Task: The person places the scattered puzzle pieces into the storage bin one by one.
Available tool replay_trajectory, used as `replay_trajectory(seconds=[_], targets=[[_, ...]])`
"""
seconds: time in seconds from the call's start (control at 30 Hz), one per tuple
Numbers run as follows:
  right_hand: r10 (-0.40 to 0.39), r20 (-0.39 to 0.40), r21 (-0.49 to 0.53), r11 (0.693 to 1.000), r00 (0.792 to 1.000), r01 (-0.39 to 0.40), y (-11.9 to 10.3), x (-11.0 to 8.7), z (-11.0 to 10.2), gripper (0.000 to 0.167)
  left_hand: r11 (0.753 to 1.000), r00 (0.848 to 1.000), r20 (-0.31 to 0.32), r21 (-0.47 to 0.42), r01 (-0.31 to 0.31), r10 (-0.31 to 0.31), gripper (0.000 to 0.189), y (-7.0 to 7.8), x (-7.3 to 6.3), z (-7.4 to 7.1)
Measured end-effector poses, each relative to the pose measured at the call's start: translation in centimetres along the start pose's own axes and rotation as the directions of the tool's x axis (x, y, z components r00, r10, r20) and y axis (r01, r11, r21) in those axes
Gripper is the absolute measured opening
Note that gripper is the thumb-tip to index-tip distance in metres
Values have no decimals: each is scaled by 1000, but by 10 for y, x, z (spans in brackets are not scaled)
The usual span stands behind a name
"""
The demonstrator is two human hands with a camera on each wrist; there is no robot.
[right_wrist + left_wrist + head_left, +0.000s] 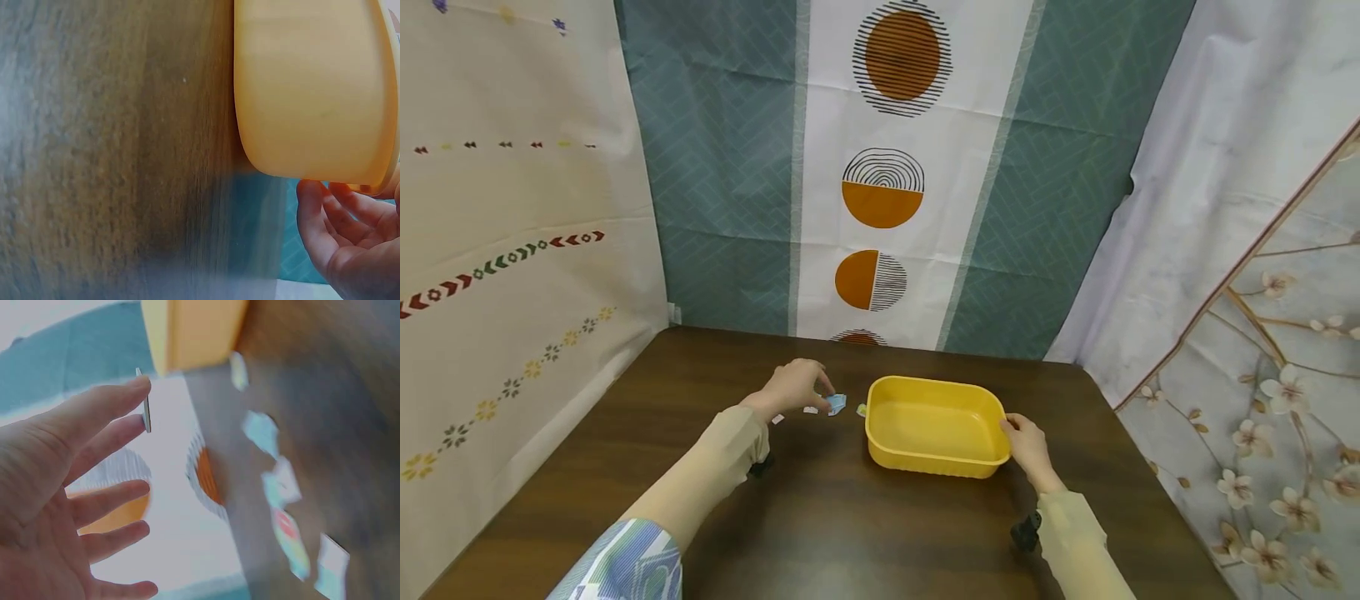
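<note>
My left hand is raised over the table, left of a yellow plastic basin. Between its thumb and index finger it pinches a small thin flat piece, seen edge-on in the left wrist view, so its face is hidden. The other fingers are spread apart. Several small flat printed pieces lie on the table near this hand, among them a light blue piece and one with a red print. At the basin's right end, my right hand grips the rim, with fingertips against the outer wall.
The dark brown wooden table carries the basin and the pieces. A green and white curtain hangs along its back edge. A patterned cream cloth stands at the left and a flowered curtain at the right.
</note>
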State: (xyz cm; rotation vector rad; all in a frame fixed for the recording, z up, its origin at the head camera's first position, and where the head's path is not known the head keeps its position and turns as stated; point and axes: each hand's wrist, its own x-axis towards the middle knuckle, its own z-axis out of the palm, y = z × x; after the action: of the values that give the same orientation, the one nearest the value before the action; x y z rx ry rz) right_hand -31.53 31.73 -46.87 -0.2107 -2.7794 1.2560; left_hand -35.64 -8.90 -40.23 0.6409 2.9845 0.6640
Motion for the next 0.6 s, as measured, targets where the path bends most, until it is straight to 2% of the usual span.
replay_trajectory(seconds=[0.27,0.6], targets=[[8,6,9,1000,1000,-8,-4,0,1,44,999,999,22,8,-40,40,21,53,30,1],[-26,-11,12,1000,1000,26,-1,-4,2,42,990,986,100,32,-134,131,18,113,65,23]])
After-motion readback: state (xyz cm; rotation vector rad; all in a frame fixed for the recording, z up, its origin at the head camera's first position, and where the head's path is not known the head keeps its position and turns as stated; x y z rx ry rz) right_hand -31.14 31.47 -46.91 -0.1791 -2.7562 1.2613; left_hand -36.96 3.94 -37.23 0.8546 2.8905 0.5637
